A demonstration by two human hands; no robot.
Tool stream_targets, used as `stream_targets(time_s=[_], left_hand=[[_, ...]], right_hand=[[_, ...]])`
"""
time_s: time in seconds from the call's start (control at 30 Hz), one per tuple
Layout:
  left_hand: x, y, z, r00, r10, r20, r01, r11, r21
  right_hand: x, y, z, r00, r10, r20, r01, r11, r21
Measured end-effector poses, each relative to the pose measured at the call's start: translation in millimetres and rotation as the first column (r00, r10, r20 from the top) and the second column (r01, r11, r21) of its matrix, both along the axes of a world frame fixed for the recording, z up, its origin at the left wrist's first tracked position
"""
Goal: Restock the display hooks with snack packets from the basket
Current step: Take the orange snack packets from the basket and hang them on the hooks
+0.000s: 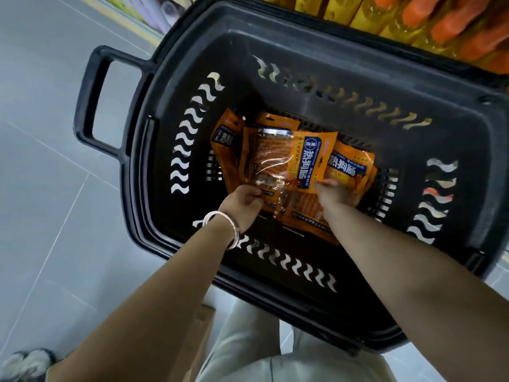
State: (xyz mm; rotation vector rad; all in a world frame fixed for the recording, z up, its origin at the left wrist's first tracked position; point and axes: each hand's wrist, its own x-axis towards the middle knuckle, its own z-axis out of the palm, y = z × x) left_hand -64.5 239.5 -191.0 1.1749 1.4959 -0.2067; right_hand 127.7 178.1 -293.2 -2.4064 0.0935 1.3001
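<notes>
Down in the black basket (275, 51), both bare arms reach to a loose heap of orange snack packets (344, 164) lying on its slotted floor. The left hand (242, 202), with a silver bangle (225, 227) round the wrist, has its fingers curled and pinched on the near edge of one packet with a clear window (264, 158), through which long orange sticks show. The right hand (334, 194) lies on the heap just to the right, its fingers bent over the near edge of a front-facing packet (308, 161) printed with dark blue characters; it seems to grip that packet, though the fingertips are tucked out of sight. These two packets overlap in the middle of the heap. More packets fan out to the far left and to the right, and at least one lies under the hands on the near side. The basket stands on a pale grey tiled floor (41, 133), its loop handle (93, 100) sticking out to the left. Beyond its far right rim is a row of yellow and orange packaged goods (413, 20). At the near edge show pale trousers (248, 354) and, far left, a shoe (24, 365).
</notes>
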Motion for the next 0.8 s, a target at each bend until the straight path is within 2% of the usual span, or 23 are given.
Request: stream_targets(time_s=[0.03, 0.1, 0.17, 0.23, 0.3, 0.37, 0.43, 0.5, 0.57, 0.6, 0.67, 0.73, 0.8], left_hand=[[0, 0, 1, 1.000, 0.017, 0.010, -0.017, 1.000, 0.019], [2, 2, 4, 0.997, 0.067, 0.038, -0.069, 0.995, 0.068], [3, 4, 6, 0.989, 0.125, 0.074, -0.132, 0.985, 0.110], [2, 8, 9, 0.981, 0.158, 0.111, -0.172, 0.976, 0.131], [5, 15, 15, 0.974, 0.162, 0.159, -0.185, 0.973, 0.139], [9, 25, 21, 0.955, 0.144, 0.259, -0.185, 0.972, 0.144], [13, 36, 26, 0.937, 0.046, 0.347, -0.096, 0.987, 0.128], [16, 48, 30, 0.924, -0.053, 0.379, 0.034, 0.998, 0.056], [16, 55, 29, 0.932, -0.140, 0.334, 0.146, 0.989, 0.007], [15, 56, 26, 0.940, -0.171, 0.294, 0.178, 0.984, 0.001], [17, 49, 20, 0.967, -0.166, 0.191, 0.167, 0.986, 0.014], [18, 34, 8, 0.997, -0.014, 0.078, 0.006, 0.996, 0.092], [15, 20, -4, 0.981, 0.195, 0.001, -0.193, 0.967, 0.169]], right_hand=[[-3, 0, 9, 0.985, 0.158, 0.062, -0.161, 0.986, 0.049], [-7, -2, 32, 0.872, 0.420, 0.250, -0.468, 0.865, 0.182], [-10, -4, 62, 0.760, 0.514, 0.399, -0.642, 0.692, 0.330], [-11, -3, 98, 0.733, 0.566, 0.376, -0.677, 0.563, 0.473], [-12, 0, 129, 0.757, 0.602, 0.255, -0.610, 0.511, 0.606], [-12, 4, 154, 0.798, 0.589, 0.129, -0.502, 0.532, 0.682], [-12, 10, 166, 0.862, 0.505, -0.033, -0.347, 0.637, 0.688], [-11, 15, 165, 0.917, 0.275, -0.288, -0.033, 0.774, 0.632], [-6, 20, 154, 0.897, -0.011, -0.442, 0.258, 0.825, 0.503], [-1, 21, 143, 0.894, -0.117, -0.433, 0.329, 0.826, 0.457], [12, 17, 112, 0.910, -0.243, -0.337, 0.369, 0.844, 0.389], [25, 4, 76, 0.932, -0.299, -0.207, 0.348, 0.897, 0.272], [35, -17, 43, 0.972, -0.228, -0.061, 0.233, 0.968, 0.090]])
